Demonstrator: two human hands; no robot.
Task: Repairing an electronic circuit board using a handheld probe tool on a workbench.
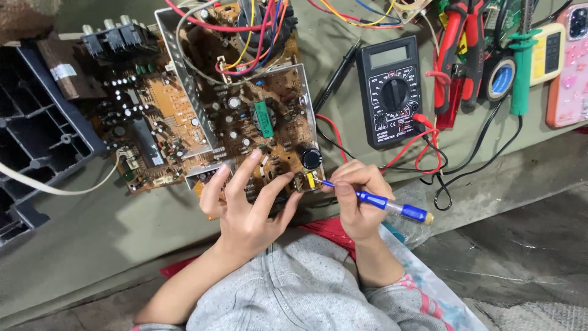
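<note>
Brown circuit board [245,122] lies flat on the grey tabletop [92,233], just ahead of both hands. Left hand [245,211] open, fingers spread, fingertips pressing on the board's near edge; it grips nothing. Right hand [355,202] closed around a blue-handled screwdriver [383,203], held pen-style, tip touching a small yellow component [310,180] at the board's near right corner, just beside the left thumb. Black round capacitor [311,158] stands just above that spot. Black multimeter [392,92] sits right of the board, red and black leads [422,147] looping toward the right hand. Red-handled pliers [456,49] lie further right.
</note>
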